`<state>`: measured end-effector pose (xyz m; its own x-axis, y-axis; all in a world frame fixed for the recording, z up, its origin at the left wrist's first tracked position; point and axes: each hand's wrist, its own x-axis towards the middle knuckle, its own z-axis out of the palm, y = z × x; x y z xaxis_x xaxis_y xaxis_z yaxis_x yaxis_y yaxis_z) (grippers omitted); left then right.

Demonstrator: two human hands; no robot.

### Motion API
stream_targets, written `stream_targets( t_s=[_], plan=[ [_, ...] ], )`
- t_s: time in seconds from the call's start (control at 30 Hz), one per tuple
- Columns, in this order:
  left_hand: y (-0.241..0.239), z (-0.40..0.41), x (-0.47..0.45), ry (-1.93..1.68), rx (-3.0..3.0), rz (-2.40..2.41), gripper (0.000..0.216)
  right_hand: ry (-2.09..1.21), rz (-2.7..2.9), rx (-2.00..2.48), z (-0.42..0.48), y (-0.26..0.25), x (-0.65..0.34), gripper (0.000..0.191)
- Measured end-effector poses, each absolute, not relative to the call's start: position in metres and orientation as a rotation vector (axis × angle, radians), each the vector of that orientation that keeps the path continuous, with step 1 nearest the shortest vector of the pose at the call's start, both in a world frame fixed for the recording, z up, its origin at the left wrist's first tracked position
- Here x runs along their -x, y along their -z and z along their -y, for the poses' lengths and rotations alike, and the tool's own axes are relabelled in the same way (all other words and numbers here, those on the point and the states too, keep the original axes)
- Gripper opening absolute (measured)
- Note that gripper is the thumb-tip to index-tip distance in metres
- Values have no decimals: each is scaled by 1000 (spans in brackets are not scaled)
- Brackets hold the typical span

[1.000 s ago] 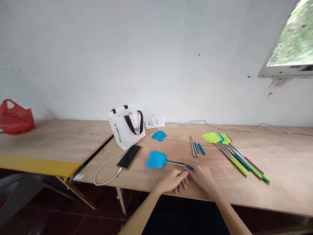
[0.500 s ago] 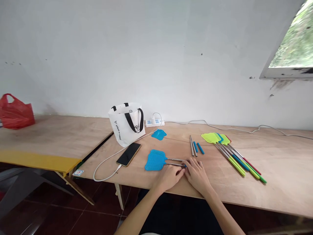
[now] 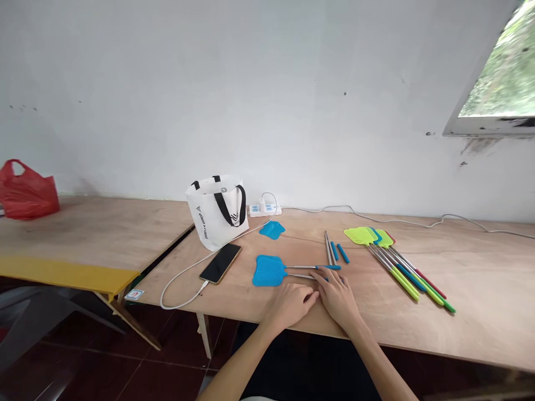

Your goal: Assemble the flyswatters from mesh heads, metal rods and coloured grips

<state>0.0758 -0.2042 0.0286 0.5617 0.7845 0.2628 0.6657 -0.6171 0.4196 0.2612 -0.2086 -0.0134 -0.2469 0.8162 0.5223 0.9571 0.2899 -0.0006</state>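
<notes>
Two blue fly swatters lie nearly side by side before me, their mesh heads overlapping at the left. The overlapping blue heads (image 3: 268, 271) join thin metal rods that point right. The farther swatter's blue handle (image 3: 329, 267) shows just beyond my right fingers. My right hand (image 3: 335, 295) is bent over the nearer swatter's handle, with its fingers closed on it and mostly covering it. My left hand (image 3: 292, 303) rests on the table below the rods, fingers curled with nothing visible in them, its thumb close to my right hand.
Several fly swatters (image 3: 399, 267) lie in a row at the right. Loose metal rods (image 3: 329, 248), blue grips (image 3: 343, 253) and a blue swatter head (image 3: 272, 229) lie farther back. A phone (image 3: 220, 263) on a cable, a white bag (image 3: 217, 214) and a power strip (image 3: 265, 210) are at the left.
The two swatters have shifted slightly right, and the farther one's handle now shows clear of my fingers. My left hand has come off the rods toward the table's front.
</notes>
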Motion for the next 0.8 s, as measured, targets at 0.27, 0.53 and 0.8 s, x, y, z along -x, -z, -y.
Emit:
stream_targets(
  t_s=[0.27, 0.53, 0.8],
  plan=[
    [-31, 206, -75, -637, -2506, -1177, 39, 501, 2092, 1624, 213, 2, -259, 55],
    [-31, 193, -70, -652, -2396, -1435, 39, 171, 2227, 1505, 210, 2, -254, 33],
    [-28, 193, -68, -652, -2425, -1374, 37, 157, 2205, 1466, 209, 3, -254, 31]
  ],
)
